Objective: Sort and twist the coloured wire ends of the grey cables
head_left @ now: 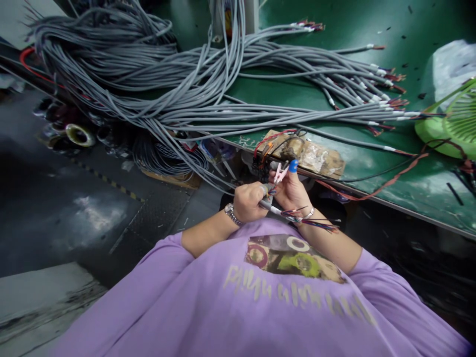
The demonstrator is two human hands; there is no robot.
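My left hand (250, 202), with a metal watch at its wrist, is closed around a grey cable (265, 204). Past this fist the cable's white-banded end fans out into thin coloured wires (312, 220), which cross in front of my right wrist. My right hand (292, 191) is just beside it, a blue cover on its thumb. Between its thumb and fingers is a small pink clip (280, 173), close to some short coloured wires (272, 190). The fingers behind the clip are partly hidden.
Long grey cables (148, 94) lie in a thick bundle across the green table (334, 15), stripped ends to the right. A worn block (312, 156) sits at the table's edge. A green fan (459, 114) stands at right. Coiled cable (169, 158) and spools (80, 135) are below.
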